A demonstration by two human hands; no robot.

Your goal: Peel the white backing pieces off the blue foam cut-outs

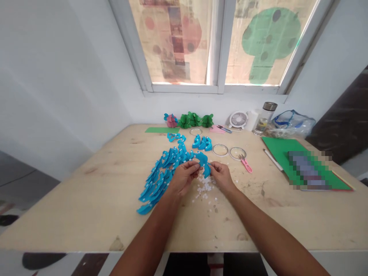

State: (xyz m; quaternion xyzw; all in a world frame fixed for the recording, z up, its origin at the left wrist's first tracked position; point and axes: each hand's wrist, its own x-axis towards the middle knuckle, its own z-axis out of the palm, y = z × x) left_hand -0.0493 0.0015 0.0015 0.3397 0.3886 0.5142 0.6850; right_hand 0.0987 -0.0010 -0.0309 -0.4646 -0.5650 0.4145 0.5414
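Between my two hands, above the table, is a blue cut-paper piece (202,158) with curved lobes. My left hand (185,176) pinches its left side, and my right hand (222,175) pinches its right edge. Rows of similar blue paper pieces (156,184) with small white patches lie to the left, running up close to my left hand. A smaller group of folded blue pieces (202,143) rests just beyond. Small white paper scraps (204,188) are scattered on the wood below my hands.
Tape rolls (220,150) and pink-handled snips (245,164) lie right of my hands. Green paper balls (194,119), a small white fan (238,120) and a bottle (265,117) stand along the wall. Green sheets (280,147) with a blurred-out object cover the right side of the table (94,199).
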